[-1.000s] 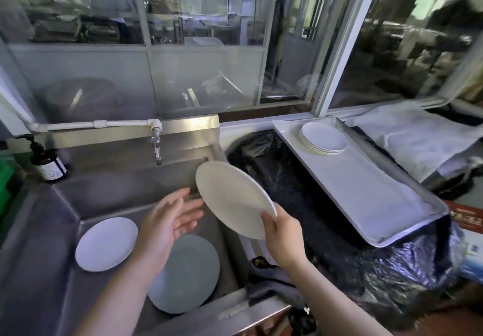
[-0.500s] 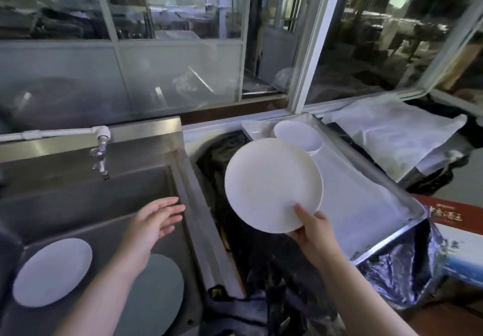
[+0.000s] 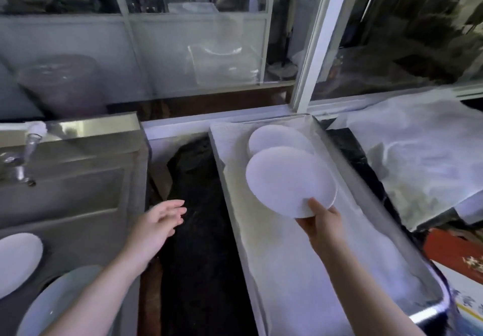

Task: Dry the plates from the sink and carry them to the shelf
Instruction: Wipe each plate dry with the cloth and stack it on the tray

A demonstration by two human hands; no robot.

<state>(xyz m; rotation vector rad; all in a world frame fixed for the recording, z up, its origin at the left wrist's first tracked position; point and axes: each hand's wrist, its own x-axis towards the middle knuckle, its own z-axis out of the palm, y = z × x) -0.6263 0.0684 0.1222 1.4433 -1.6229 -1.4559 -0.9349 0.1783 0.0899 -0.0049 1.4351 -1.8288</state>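
Bare tray cloth (image 3: 300, 270) before plate stack (image 3: 277, 138)

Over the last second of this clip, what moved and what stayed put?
The right hand carried the white plate from above the sink rightward, over the cloth-lined tray, near the stack of plates. The left hand stayed open and empty. Its grip is unchanged; two plates stay in the sink.

Glass partition panels (image 3: 183, 56) and a white window frame (image 3: 317, 40) back the counter.

Soft daylight, window reflections, motion blur, wide-angle edge distortion
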